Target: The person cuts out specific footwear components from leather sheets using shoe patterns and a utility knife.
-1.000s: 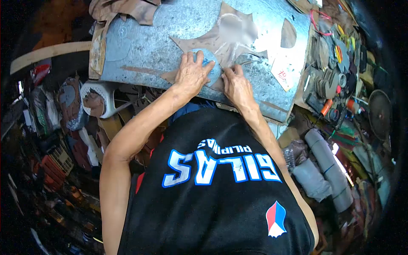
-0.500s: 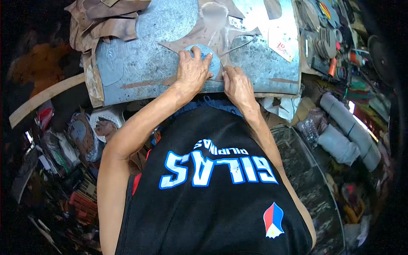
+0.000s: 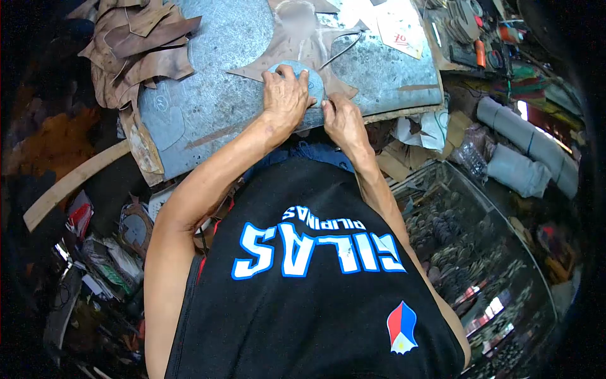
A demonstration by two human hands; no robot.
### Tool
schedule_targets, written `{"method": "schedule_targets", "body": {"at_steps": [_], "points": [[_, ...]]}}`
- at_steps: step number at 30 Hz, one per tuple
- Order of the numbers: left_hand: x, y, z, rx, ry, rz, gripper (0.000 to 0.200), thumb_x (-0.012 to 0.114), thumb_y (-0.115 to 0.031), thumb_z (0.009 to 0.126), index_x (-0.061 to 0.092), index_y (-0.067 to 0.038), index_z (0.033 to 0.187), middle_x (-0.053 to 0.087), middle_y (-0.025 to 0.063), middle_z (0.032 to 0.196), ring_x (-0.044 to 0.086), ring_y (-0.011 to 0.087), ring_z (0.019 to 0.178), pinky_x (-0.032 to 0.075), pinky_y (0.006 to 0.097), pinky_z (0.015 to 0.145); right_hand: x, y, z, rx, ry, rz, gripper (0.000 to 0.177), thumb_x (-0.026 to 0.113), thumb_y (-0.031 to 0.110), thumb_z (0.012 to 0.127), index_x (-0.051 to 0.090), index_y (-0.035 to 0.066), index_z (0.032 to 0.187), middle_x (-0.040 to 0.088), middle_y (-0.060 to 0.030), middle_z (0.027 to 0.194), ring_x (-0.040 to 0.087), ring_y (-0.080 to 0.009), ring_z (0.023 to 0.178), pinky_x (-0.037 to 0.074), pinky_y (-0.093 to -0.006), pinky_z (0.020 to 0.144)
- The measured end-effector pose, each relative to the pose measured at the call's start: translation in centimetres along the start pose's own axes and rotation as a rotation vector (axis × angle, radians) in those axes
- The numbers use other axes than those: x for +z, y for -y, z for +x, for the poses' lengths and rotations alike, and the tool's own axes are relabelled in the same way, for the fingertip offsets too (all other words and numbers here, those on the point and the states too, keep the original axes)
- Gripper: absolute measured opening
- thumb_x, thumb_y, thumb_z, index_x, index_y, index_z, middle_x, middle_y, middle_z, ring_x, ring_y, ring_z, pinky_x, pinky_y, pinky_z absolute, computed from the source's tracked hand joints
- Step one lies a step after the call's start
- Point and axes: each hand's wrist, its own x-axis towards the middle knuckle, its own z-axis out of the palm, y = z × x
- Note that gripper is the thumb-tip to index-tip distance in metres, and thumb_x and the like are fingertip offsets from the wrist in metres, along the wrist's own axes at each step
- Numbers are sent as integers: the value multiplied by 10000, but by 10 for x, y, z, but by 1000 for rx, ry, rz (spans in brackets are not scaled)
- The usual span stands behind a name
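Observation:
A flat grey-blue rounded template (image 3: 314, 81) lies on an irregular piece of brown leather (image 3: 252, 66) near the front edge of the worktable. My left hand (image 3: 286, 95) presses down on the template, fingers spread and bent over it. Close to the template's lower right edge is my right hand (image 3: 345, 123), its thumb and fingers pinched together. Whatever sits in that pinch is too small or hidden to name. A leather corner (image 3: 343, 88) sticks out just beyond the right fingertips.
The metal-topped worktable (image 3: 221, 82) carries a heap of leather scraps (image 3: 142, 47) at left and a paper marked 70 (image 3: 401, 35) at right. Tools and an orange-handled item (image 3: 480, 54) lie farther right. Wrapped rolls (image 3: 527, 142) and a glass-topped case (image 3: 467, 252) stand at my right.
The view has turned, so the table looks tilted and slightly shifted left. My left hand stays on the template. My right hand is still pinched at its edge, with more leather showing beyond it.

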Motion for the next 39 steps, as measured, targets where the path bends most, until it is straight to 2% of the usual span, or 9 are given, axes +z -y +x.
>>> {"method": "schedule_targets", "body": {"at_steps": [10, 20, 28, 30, 31, 34, 35, 37, 39], "points": [[-1, 1, 2, 37, 27, 44, 602, 631, -522, 810, 551, -120, 1252, 574, 216, 1041, 628, 300, 814, 407, 420, 766, 5, 22, -17, 250, 34, 56, 184, 539, 119, 886, 544, -64, 903, 591, -327, 816, 575, -504, 822, 453, -532, 700], [3, 1, 4, 45, 22, 55, 618, 630, -542, 800, 573, -114, 1242, 581, 239, 1055, 624, 311, 821, 441, 431, 746, 13, 28, -38, 304, 31, 74, 216, 545, 154, 895, 517, -61, 898, 586, -333, 784, 578, -505, 804, 456, -529, 669], [-5, 30, 2, 76, 12, -72, 570, 681, -508, 765, 605, -106, 1161, 600, 167, 949, 624, 301, 801, 456, 417, 742, 2, 28, -38, 307, 73, 49, 201, 533, 155, 902, 529, -46, 886, 597, -308, 825, 578, -491, 834, 446, -538, 706], [-1, 55, -6, 69, -172, -303, 521, 710, -429, 766, 596, -94, 1148, 602, 165, 973, 622, 324, 828, 468, 445, 765, -7, 31, -32, 239, 24, 35, 193, 540, 154, 898, 541, -38, 913, 591, -288, 846, 576, -474, 887, 452, -520, 716], [-3, 65, -11, 13, -218, -349, 500, 713, -335, 782, 569, -81, 1189, 603, 169, 962, 611, 356, 862, 473, 471, 790, -6, 27, -25, 125, 1, -47, 229, 572, 169, 884, 543, -20, 1009, 575, -255, 979, 577, -450, 935, 475, -507, 747], [9, 86, -18, -71, -328, -396, 498, 701, -274, 799, 544, -64, 1223, 607, 192, 989, 600, 369, 897, 475, 464, 789, 1, 38, 5, -114, -61, -189, 378, 607, 188, 865, 476, 10, 1171, 532, -236, 1104, 583, -443, 947, 500, -506, 769], [12, 91, -18, -66, -255, -467, 491, 681, -239, 817, 535, -49, 1245, 621, 203, 992, 603, 378, 891, 476, 460, 784, 3, 40, 15, -121, -59, -188, 378, 607, 188, 865, 476, 10, 1171, 532, -236, 1104, 583, -443, 947, 500, -506, 769], [10, 92, -18, -83, -269, -493, 471, 672, -220, 821, 544, -38, 1236, 627, 208, 982, 605, 376, 887, 477, 454, 780, 7, 42, 29, -85, 186, -307, 537, 641, 212, 844, 379, 51, 1284, 498, -220, 1186, 600, -434, 921, 518, -506, 774], [9, 95, -15, -106, -284, -521, 451, 662, -200, 826, 553, -27, 1228, 633, 212, 972, 608, 373, 883, 477, 448, 776, 10, 42, 36, -74, 222, -351, 568, 643, 209, 841, 346, 65, 1303, 493, -214, 1196, 605, -436, 905, 521, -508, 760]]}}
